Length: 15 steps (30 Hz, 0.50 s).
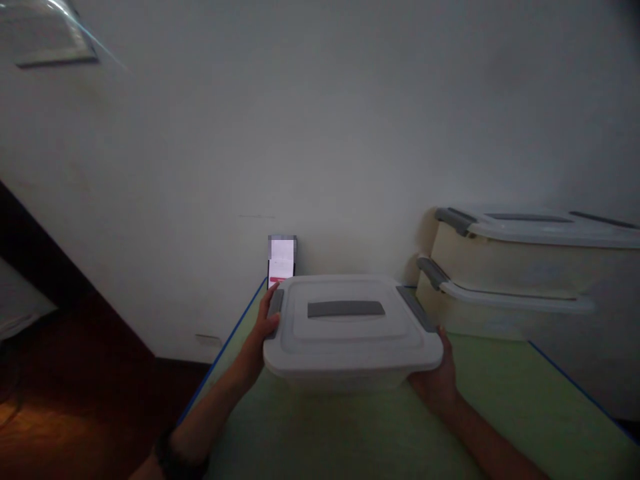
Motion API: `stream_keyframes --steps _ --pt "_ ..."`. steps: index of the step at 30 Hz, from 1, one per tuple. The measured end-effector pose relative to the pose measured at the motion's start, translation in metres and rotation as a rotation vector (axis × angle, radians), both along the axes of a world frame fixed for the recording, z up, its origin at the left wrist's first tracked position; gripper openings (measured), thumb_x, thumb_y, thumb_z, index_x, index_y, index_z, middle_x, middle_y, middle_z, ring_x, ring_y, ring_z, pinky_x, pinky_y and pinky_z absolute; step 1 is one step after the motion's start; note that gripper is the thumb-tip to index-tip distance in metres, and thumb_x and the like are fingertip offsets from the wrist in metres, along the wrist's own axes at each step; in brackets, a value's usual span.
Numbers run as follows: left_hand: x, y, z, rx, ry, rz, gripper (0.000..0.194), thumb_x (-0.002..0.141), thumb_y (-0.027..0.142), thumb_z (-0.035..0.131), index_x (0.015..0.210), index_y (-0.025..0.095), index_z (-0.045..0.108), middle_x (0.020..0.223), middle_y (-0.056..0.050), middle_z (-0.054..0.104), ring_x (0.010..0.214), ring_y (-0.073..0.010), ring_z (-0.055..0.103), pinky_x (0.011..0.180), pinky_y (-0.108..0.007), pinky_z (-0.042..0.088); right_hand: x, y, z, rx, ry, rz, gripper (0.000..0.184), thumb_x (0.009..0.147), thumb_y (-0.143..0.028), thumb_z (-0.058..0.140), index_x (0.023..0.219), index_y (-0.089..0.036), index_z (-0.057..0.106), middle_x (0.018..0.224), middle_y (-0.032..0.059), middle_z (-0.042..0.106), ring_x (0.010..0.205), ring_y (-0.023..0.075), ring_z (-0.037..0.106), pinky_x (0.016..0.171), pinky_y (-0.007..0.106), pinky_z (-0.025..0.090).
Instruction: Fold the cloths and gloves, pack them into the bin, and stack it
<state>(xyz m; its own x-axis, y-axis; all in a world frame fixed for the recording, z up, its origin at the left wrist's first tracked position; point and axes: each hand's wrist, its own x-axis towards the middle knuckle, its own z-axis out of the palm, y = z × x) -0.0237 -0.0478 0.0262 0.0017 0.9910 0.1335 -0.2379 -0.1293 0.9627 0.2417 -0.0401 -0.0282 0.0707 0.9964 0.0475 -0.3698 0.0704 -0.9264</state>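
Observation:
A lidded plastic storage box (pixel 350 343) with a white lid, a grey top handle and grey side latches is in front of me, over the green tabletop. My left hand (pixel 265 330) grips its left side, thumb by the left latch. On the opposite side my right hand (pixel 440 373) holds the box under the lid's rim, with part of its fingers hidden beneath. The lid is on and looks level. Whether the box's bottom touches the table is hard to tell. What is inside cannot be seen.
Two similar lidded boxes, an upper one (pixel 510 263) and a lower one (pixel 480 313), are stacked at the right by the wall. A phone (pixel 281 260) with a lit screen leans against the wall behind the box. The green table (pixel 505 393) has blue edges.

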Motion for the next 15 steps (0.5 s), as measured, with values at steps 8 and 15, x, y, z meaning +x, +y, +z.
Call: stream_keyframes --steps 8,15 --pt "0.0 -0.003 0.004 -0.04 0.047 0.034 0.07 0.074 0.044 0.04 0.136 0.024 0.014 0.14 -0.003 0.029 0.126 -0.0253 0.029 0.099 -0.039 0.032 0.002 0.001 -0.004 0.063 -0.063 -0.016 0.063 0.068 -0.07 0.034 0.11 -0.029 0.057 0.083 0.0026 0.07 0.092 0.0265 0.061 0.08 0.042 0.048" --pt "-0.017 -0.002 0.006 -0.012 0.178 -0.015 0.066 0.069 0.037 0.052 0.131 0.026 0.03 0.137 -0.006 0.033 0.118 -0.0298 0.04 0.087 -0.037 0.042 0.003 -0.008 0.012 0.04 0.037 -0.039 0.058 0.074 -0.057 0.037 0.123 -0.026 0.045 0.102 0.004 0.065 0.103 0.0264 0.056 0.085 0.042 0.045"
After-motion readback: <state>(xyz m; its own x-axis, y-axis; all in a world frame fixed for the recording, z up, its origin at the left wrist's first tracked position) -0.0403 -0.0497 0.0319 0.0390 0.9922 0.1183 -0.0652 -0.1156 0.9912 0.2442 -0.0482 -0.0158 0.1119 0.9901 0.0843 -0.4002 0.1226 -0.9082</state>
